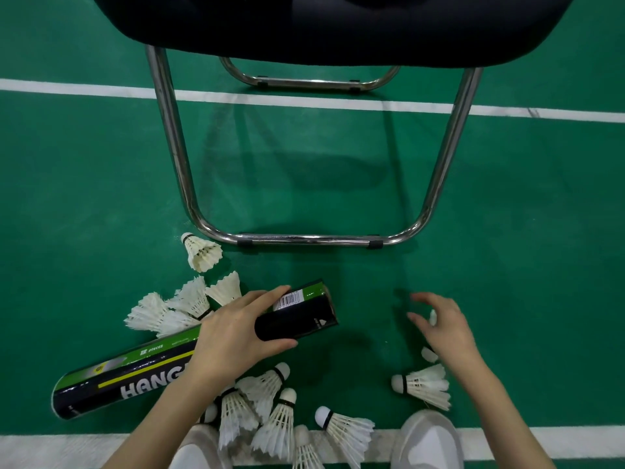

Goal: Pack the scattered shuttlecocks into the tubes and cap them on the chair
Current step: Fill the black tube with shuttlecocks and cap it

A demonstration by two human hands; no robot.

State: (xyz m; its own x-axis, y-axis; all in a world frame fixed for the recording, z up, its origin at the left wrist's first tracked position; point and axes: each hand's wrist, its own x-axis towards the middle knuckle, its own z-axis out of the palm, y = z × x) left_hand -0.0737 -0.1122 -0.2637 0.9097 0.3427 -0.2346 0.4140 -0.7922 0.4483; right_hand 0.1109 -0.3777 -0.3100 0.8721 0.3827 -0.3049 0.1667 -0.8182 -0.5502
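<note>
A long black-and-green shuttlecock tube (135, 377) lies slanted on the green floor, its far end open. My left hand (236, 336) grips it near that open end. Off to the right, my right hand (443, 330) hovers over the floor with fingers spread; a shuttlecock (430, 354) peeks out from under it. White feather shuttlecocks lie scattered: a cluster (182, 308) behind the tube, one (201, 252) by the chair leg, a pile (270, 421) near my feet, one (424, 385) at the right. The black chair seat (338, 25) is above.
The chair's chrome frame (304, 239) rests on the floor just beyond the tube. White court lines (575, 441) cross the floor near and far. My two white shoes (429, 441) stand at the bottom edge among the shuttlecocks.
</note>
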